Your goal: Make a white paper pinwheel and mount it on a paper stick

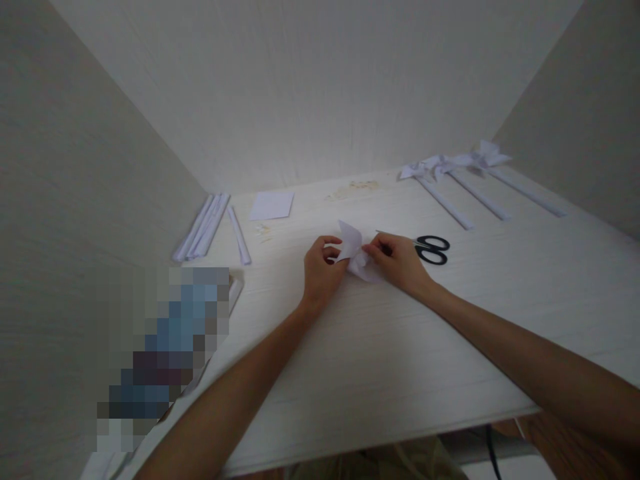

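Both hands (360, 263) pinch a white, creased, folded paper piece (354, 252).

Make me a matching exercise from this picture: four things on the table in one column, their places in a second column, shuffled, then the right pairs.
Things
1. scissors
2. flat paper sheet
3. bundle of paper rolls
4. finished paper pinwheels

Places
A. far right of the table, sticks pointing toward the near right
B. just beyond the right hand
C. far left, by the left wall
D. at the back, left of centre, lying alone

Pairs: 1-B, 2-D, 3-C, 4-A

Both hands, the left hand too, pinch the folded paper piece between them.
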